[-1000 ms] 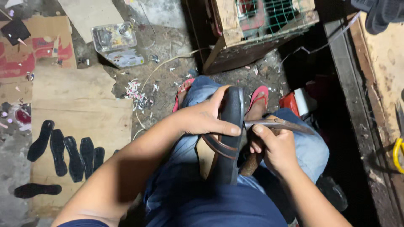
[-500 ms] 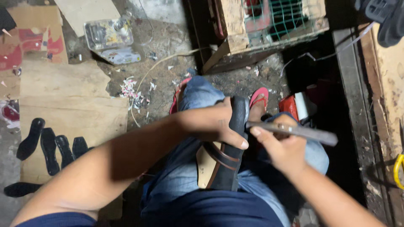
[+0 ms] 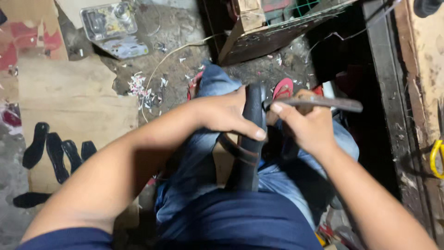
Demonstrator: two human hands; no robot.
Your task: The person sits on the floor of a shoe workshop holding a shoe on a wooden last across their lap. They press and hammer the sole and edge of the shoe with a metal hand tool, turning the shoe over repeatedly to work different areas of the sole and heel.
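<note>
A black sandal [image 3: 251, 139] with dark straps stands on edge between my knees. My left hand [image 3: 226, 113] grips its upper part, fingers wrapped over the sole's rim. My right hand [image 3: 303, 125] holds a long dark metal tool [image 3: 323, 103] that lies level, with its left end at the sandal's top edge. I sit in blue jeans [image 3: 203, 157], and red slippers [image 3: 283, 88] show on my feet beyond the sandal.
Several black cut-out soles [image 3: 58, 153] lie on cardboard [image 3: 69, 102] at the left. A clear plastic box [image 3: 108, 23] sits at the upper left, a wooden crate [image 3: 259, 28] ahead. A yellow item [image 3: 437, 157] hangs at the right by a wooden beam.
The view has shifted closer and upward over the sandal. My right hand has lifted the tool from a slant to level at the sandal's top. My left hand keeps its grip.
</note>
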